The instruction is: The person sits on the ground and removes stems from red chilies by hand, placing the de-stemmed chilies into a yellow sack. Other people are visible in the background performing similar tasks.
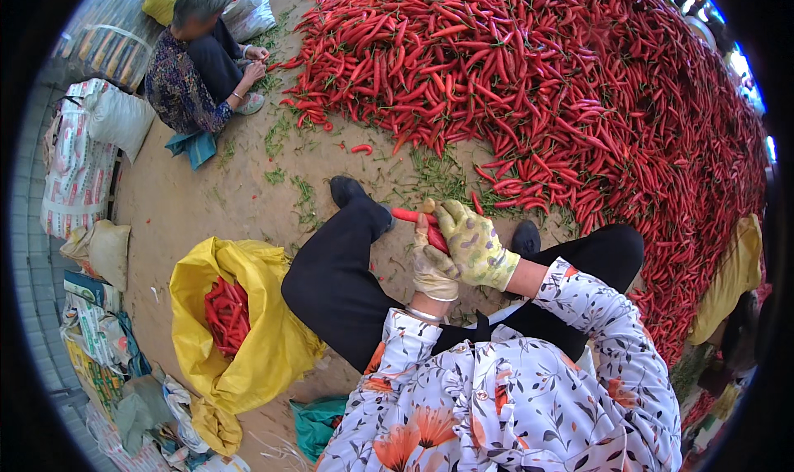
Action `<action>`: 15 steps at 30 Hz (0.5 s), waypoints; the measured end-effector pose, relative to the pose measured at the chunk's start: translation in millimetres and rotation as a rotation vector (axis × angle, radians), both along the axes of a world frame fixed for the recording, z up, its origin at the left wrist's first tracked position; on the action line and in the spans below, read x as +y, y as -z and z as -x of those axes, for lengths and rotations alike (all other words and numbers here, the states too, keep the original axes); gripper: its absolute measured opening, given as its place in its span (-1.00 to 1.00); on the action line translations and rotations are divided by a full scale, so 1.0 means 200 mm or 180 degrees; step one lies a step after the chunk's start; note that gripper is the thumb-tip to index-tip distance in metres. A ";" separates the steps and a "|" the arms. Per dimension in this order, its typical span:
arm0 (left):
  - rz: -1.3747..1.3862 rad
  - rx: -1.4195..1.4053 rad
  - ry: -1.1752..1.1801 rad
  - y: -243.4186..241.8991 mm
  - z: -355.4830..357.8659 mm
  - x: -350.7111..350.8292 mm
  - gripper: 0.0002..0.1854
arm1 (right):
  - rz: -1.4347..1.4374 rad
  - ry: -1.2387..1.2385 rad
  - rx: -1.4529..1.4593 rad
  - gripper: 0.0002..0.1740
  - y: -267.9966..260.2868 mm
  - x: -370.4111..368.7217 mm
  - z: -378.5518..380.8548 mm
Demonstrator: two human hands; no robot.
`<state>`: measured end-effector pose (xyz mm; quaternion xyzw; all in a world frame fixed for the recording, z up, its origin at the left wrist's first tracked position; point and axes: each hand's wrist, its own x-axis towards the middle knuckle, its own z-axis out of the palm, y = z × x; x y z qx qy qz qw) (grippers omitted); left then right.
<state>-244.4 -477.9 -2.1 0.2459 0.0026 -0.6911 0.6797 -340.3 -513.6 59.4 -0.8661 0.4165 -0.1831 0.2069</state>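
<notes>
My left hand, in a pale thin glove, grips a few red chili peppers. One of them points out to the left past my fingers. Against it presses my right hand, in a yellow-green patterned glove, its fingers curled over the peppers' stem ends. Those ends are hidden by the glove. Both hands are between my bent knees, above a floor strewn with green stems. A large heap of red chili peppers spreads ahead and to the right.
An open yellow woven sack with red chili peppers inside stands by my left knee. A teal bag lies behind it. Another person sits low at the heap's left edge, handling a pepper. Filled sacks line the left wall.
</notes>
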 end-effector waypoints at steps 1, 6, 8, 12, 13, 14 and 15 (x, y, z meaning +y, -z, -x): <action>-0.0041 0.0023 -0.0083 -0.03 -0.01 -0.01 -0.59 | 0.0244 -0.0044 -0.0028 -0.30 -0.02 -0.02 -0.02; 0.0178 -0.1191 -0.0917 -0.42 -0.23 -0.10 -0.58 | 0.1411 0.0093 -0.0864 -0.39 -0.16 -0.13 -0.32; 0.0654 -0.1294 -0.1005 -0.52 -0.40 -0.12 -0.60 | 0.0375 -0.0450 -0.1667 -0.32 -0.29 -0.16 -0.48; 0.1005 -0.4780 -0.2466 -0.63 -1.19 0.08 -0.64 | 0.0272 -0.1170 -0.2774 -0.38 -0.47 -0.24 -0.56; 0.0294 -0.6807 -0.3655 -0.69 -1.34 0.14 -0.65 | 0.0016 -0.1201 -0.2886 -0.40 -0.47 -0.28 -0.51; 0.0340 -0.5778 -0.3574 -0.74 -1.50 0.18 -0.68 | -0.0256 -0.1096 -0.2923 -0.42 -0.42 -0.34 -0.42; 0.0290 -0.4910 -0.3543 -0.85 -1.73 0.34 -0.70 | -0.0595 -0.0944 -0.2974 -0.43 -0.33 -0.38 -0.36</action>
